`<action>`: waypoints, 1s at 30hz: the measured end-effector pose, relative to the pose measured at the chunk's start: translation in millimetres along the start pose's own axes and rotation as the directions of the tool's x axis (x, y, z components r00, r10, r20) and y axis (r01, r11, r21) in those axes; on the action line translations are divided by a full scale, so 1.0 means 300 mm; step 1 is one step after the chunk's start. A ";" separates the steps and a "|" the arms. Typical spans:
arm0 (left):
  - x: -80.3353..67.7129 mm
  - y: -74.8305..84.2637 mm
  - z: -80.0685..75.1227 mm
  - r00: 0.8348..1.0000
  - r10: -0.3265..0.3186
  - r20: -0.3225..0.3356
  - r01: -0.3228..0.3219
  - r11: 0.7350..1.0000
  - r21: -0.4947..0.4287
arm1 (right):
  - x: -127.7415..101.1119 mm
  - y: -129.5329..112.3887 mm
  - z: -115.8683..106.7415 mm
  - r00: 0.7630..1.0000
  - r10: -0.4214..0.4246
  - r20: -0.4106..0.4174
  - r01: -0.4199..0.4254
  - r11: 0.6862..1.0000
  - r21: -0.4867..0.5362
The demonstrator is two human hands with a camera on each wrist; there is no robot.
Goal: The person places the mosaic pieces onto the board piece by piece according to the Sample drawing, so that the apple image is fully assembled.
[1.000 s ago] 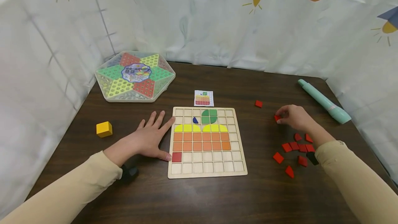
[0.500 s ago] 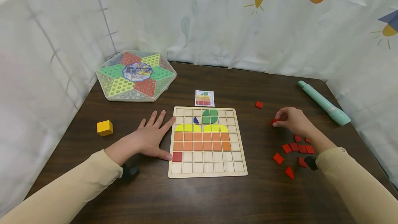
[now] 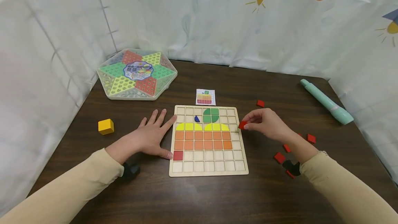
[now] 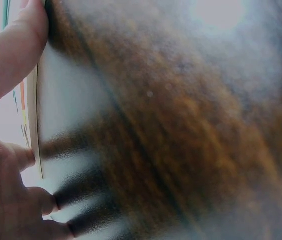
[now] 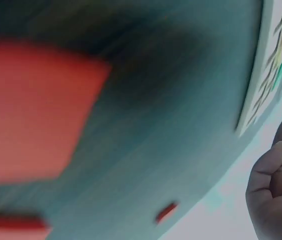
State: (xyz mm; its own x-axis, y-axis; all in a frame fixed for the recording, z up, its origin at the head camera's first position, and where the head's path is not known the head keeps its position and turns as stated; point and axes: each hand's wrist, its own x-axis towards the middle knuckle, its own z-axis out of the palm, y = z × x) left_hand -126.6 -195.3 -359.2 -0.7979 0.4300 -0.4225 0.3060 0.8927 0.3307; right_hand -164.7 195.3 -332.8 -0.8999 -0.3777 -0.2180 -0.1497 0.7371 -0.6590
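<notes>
A wooden grid board [image 3: 239,168] lies mid-table with green, yellow and orange tiles and one red tile [image 3: 177,155] at its lower left. My left hand [image 3: 151,137] lies flat on the table, fingers straight, touching the board's left edge [image 4: 35,120]. My right hand [image 3: 264,123] pinches a small red tile [image 3: 242,125] at the board's right edge. Loose red tiles [image 3: 279,157] lie on the table to the right, one close and blurred [image 5: 36,112] in the right wrist view.
A hexagonal plastic game case [image 3: 136,74] sits at the back left, a yellow cube [image 3: 106,126] at the left. A small pattern card [image 3: 205,96] lies behind the board, a single red tile [image 3: 260,103] beside it. A mint-green tube [image 3: 326,101] lies at the right.
My right hand picked a red tile from the pile at the right and carried it left to the board's right edge. The left hand stayed put.
</notes>
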 end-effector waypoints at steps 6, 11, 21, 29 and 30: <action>-0.005 -0.002 -0.001 1.000 -0.002 0.000 0.002 1.000 0.000 | 0.029 -0.093 0.106 0.995 -0.038 0.090 0.029 0.995 0.094; -0.006 0.001 -0.004 1.000 -0.002 0.002 0.002 1.000 -0.005 | 0.036 -0.175 0.197 0.984 -0.040 0.172 0.022 0.994 0.106; 0.016 0.011 -0.011 1.000 -0.022 0.016 0.021 1.000 0.012 | 0.032 -0.302 0.322 0.969 -0.049 0.244 0.026 0.995 0.096; 0.008 0.010 -0.008 0.999 -0.042 0.028 0.041 0.999 0.014 | 0.044 -0.344 0.386 0.967 -0.125 0.222 0.118 0.992 0.043; 0.006 0.010 -0.007 0.999 -0.043 0.028 0.043 0.999 0.015 | 0.045 -0.349 0.391 0.968 -0.129 0.217 0.124 0.992 0.034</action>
State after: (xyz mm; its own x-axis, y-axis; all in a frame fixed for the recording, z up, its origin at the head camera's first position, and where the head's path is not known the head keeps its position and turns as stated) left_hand -128.3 -192.3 -357.1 -0.7955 0.3946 -0.4598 0.2794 0.9123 0.2994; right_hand -113.0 47.4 -351.2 -0.7626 -0.5820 -0.2823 -0.2462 0.6647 -0.7054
